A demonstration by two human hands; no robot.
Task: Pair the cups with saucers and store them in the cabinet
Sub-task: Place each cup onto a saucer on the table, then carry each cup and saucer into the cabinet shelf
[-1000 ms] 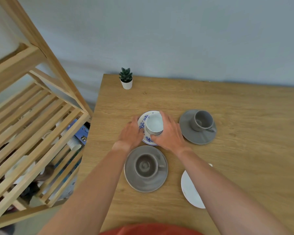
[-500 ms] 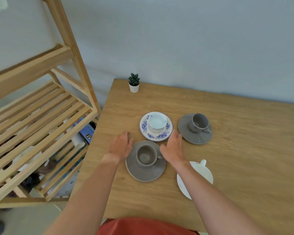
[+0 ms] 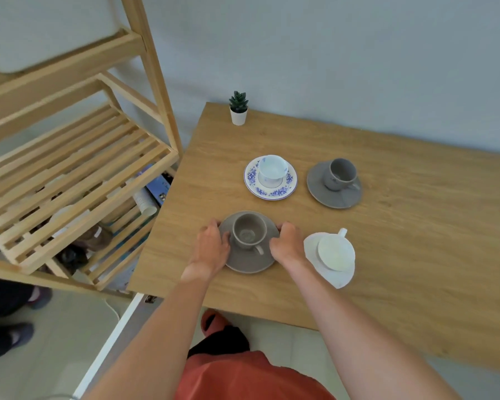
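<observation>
Grey saucer (image 3: 250, 259) w/ grey cup (image 3: 248, 232) on it, near front edge of wooden table (image 3: 401, 226). Left hand (image 3: 212, 246) gripping saucer's left rim, fingers curled over edge; right hand (image 3: 287, 243) gripping right rim, same curl. White cup (image 3: 336, 252) on white saucer (image 3: 315, 255), just beside right hand. Behind: blue-floral saucer (image 3: 272, 192) w/ white cup (image 3: 272, 167); 2nd grey saucer (image 3: 334, 197) w/ cup (image 3: 341, 173). Slatted wooden shelf unit (image 3: 78, 168) to left. Small potted plant (image 3: 238, 108) at table's far corner.

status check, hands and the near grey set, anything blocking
Left hand and right hand grip opposite edges of the near grey saucer, cup on it, on the table. White set close by the right hand.
</observation>
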